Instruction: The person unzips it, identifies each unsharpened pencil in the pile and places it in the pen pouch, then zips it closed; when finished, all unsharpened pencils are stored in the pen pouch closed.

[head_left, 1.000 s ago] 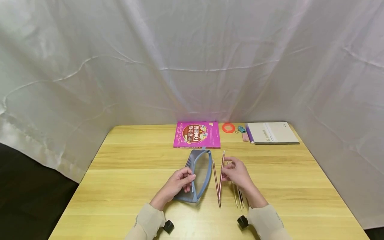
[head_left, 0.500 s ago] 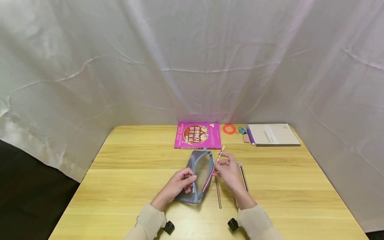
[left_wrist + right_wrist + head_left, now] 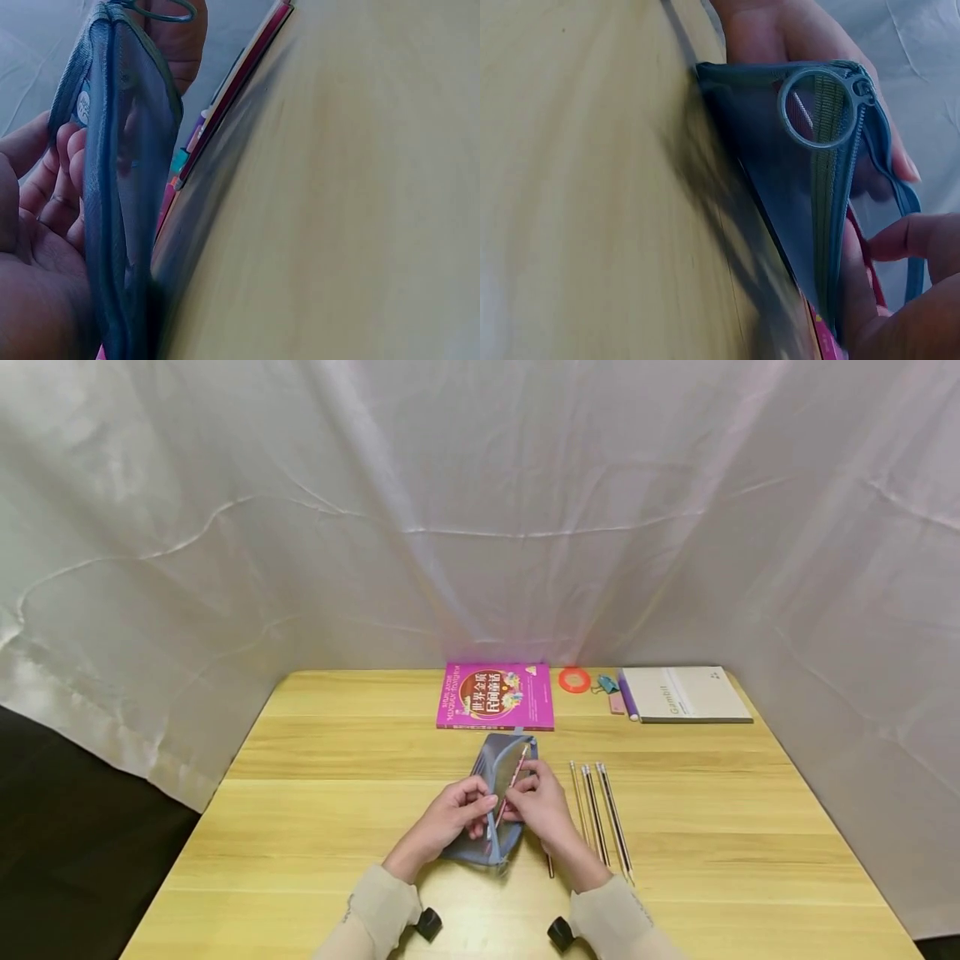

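A blue zippered pencil case (image 3: 491,750) with see-through sides stands on the table with its mouth open. My left hand (image 3: 450,814) pinches the near-left edge of that mouth between thumb and fingers. Between the thumb and fingers of my right hand (image 3: 543,806) is a red pencil (image 3: 519,767), slanted, its lower end inside the case. In the right wrist view, the red pencil (image 3: 874,281) runs down behind the zipper edge, beside a round zipper pull (image 3: 783,105). Beneath my right wrist, most of another pencil (image 3: 551,865) is hidden.
Several pencils (image 3: 591,806) lie side by side right of my right hand. Along the back are a magenta book (image 3: 495,695), an orange-red ring (image 3: 574,669), a teal binder clip (image 3: 606,683), a pink eraser (image 3: 617,703), a purple pen (image 3: 627,693) and a notebook (image 3: 697,693).
My right hand has moved left with the red pencil, from the table into the mouth of the case. My left hand keeps its grip; the case has shifted slightly right and its mouth has narrowed.
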A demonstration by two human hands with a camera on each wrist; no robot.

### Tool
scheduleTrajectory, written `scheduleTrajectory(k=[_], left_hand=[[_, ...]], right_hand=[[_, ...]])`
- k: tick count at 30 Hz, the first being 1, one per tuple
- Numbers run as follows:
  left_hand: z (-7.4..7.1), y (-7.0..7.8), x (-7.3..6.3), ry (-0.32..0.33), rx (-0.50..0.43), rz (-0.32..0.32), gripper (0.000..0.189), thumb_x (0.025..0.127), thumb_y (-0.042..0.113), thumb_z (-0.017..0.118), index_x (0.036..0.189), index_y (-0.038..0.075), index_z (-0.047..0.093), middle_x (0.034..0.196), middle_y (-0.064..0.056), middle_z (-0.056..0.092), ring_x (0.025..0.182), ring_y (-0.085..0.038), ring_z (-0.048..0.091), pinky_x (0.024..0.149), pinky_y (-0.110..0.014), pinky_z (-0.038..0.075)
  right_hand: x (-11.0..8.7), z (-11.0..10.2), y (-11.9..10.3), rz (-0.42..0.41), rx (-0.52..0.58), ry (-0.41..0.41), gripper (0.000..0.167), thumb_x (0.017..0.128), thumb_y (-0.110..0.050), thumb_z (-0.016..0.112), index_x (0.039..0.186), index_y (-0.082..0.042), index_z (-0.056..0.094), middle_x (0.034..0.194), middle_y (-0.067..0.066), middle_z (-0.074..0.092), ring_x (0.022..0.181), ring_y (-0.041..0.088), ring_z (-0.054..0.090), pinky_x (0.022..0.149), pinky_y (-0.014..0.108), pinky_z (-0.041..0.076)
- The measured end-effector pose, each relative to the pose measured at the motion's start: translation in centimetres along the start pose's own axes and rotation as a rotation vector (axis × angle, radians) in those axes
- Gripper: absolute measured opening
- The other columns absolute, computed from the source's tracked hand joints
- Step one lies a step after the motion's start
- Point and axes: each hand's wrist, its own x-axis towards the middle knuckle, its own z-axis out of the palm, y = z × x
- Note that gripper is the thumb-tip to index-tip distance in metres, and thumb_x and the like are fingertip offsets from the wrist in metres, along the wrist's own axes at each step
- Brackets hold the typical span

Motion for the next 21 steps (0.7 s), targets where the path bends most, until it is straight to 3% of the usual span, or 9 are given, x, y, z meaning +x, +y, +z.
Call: scheduleTrajectory(k=[10, 16, 18, 21], left_hand=[[-0.2, 0.2, -0.1, 0.006, 0.005, -0.002, 0.025, 0.106, 0.023, 0.061, 0.100, -0.001, 0.055, 0.075, 0.001, 0.057, 0.060, -0.007, 0.053, 0.057, -0.019, 0.048], [-0.9, 0.2, -0.3, 0.015, 0.002, 0.002, 0.026, 0.106, 0.023, 0.060, 0.099, -0.002, 0.054, 0.076, 0.001, 0.058, 0.060, -0.007, 0.054, 0.057, -0.020, 0.050], [-1.2, 0.2, -0.3, 0.014, 0.002, 0.005, 0.027, 0.106, 0.022, 0.060, 0.100, -0.003, 0.054, 0.076, 0.001, 0.059, 0.060, -0.007, 0.055, 0.057, -0.020, 0.050], [-1.6, 0.2, -0.3, 0.025, 0.004, 0.012, 0.027, 0.106, 0.022, 0.061, 0.100, -0.004, 0.055, 0.076, 0.001, 0.060, 0.060, -0.007, 0.055, 0.056, -0.020, 0.050]], right_hand=[[-0.5, -0.1, -0.5, 0.002, -0.059, 0.000, 0.061, 0.090, 0.007, 0.068, 0.146, 0.009, 0.042, 0.099, 0.019, 0.065, 0.065, 0.019, 0.070, 0.065, 0.038, 0.064], [-0.6, -2.1, -0.7, -0.020, -0.083, 0.027, 0.046, 0.090, 0.008, 0.067, 0.135, 0.005, 0.057, 0.097, 0.017, 0.066, 0.063, 0.022, 0.070, 0.062, 0.040, 0.064], [-0.6, -3.0, -0.7, -0.032, -0.149, 0.046, 0.041, 0.089, 0.007, 0.067, 0.130, 0.004, 0.062, 0.095, 0.016, 0.066, 0.060, 0.023, 0.069, 0.058, 0.040, 0.063], [-0.5, -4.3, -0.3, -0.063, -0.348, 0.059, 0.037, 0.089, 0.001, 0.070, 0.126, 0.001, 0.065, 0.092, 0.012, 0.068, 0.057, 0.019, 0.067, 0.054, 0.034, 0.060]])
